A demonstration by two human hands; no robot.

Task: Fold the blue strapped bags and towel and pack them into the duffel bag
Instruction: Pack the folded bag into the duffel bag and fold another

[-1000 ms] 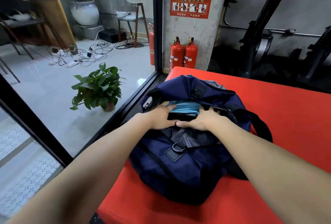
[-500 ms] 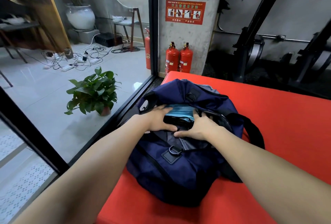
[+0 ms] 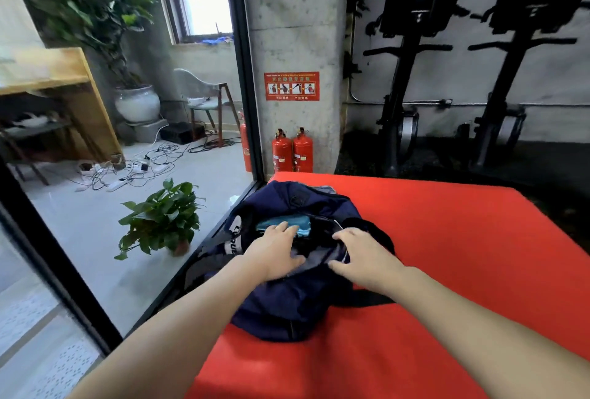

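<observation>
The hands have been lifted off the blue stuff inside the bag (image 3: 287, 287) since a moment ago. Back then the black and blue bundle was being pressed down by both hands, close together at the mouth of the bag. Now the hands are set apart, and the view has been tipped up so more of the room is seen. The left hand (image 3: 276, 253) is laid flat on the near lip of the opening, with its fingers straight and spread, and nothing is gripped by it. The right hand (image 3: 364, 259) is laid on the other side of the opening, with fingers loose and a little bent; it cannot be told if the edge of the bag is being pinched. It looks like the packing is nearly done and the bag may be ready to be closed. The bag is dark blue, soft and lumpy, and it is sat near the far left corner of the red mat (image 3: 463, 271). Its mouth is still open. A light blue folded towel (image 3: 300, 223) is seen inside, at the far side of the opening.
</observation>
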